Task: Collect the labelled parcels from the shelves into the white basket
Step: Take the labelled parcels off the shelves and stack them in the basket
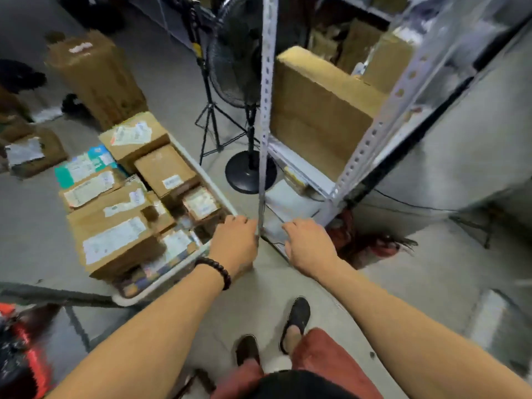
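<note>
The white basket (pixel 172 276) sits on the floor to the left of the metal shelves (pixel 266 110), packed with labelled parcels (pixel 115 240). The left hand (pixel 234 243) lies over the basket's near right corner with its fingers bent down, and whether its grip is clamped on the rim cannot be told. The right hand (pixel 309 243) reaches toward the lowest shelf, its grip apart and holding nothing, below a large cardboard box (pixel 319 110) standing on the shelf above
</note>
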